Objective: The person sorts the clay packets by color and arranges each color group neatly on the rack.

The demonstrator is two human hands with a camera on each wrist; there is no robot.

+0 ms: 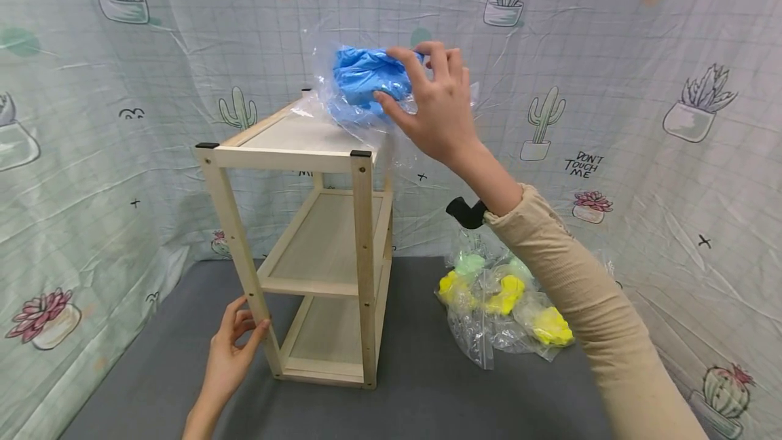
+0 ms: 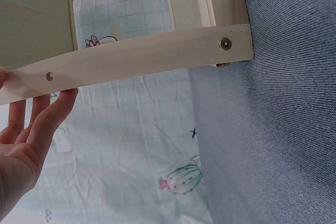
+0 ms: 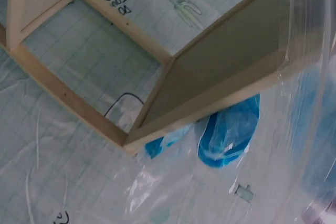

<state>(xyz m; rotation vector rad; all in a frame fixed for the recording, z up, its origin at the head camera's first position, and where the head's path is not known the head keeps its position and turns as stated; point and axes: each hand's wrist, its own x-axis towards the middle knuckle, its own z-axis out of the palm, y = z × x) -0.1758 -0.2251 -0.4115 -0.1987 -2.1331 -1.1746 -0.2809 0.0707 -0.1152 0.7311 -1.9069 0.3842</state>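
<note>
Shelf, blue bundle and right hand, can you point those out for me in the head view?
Shelf [image 1: 326, 243]: head view, on the bare panel of its middle tier.
Blue bundle [image 1: 366, 77]: head view, on its crumpled middle.
Right hand [image 1: 441, 104]: head view, on the back of the hand.

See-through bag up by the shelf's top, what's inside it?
Inside the clear bag is a crumpled blue bundle. The right hand covers part of it, and its far side is hidden, so I can't see what's behind the blue.
</note>
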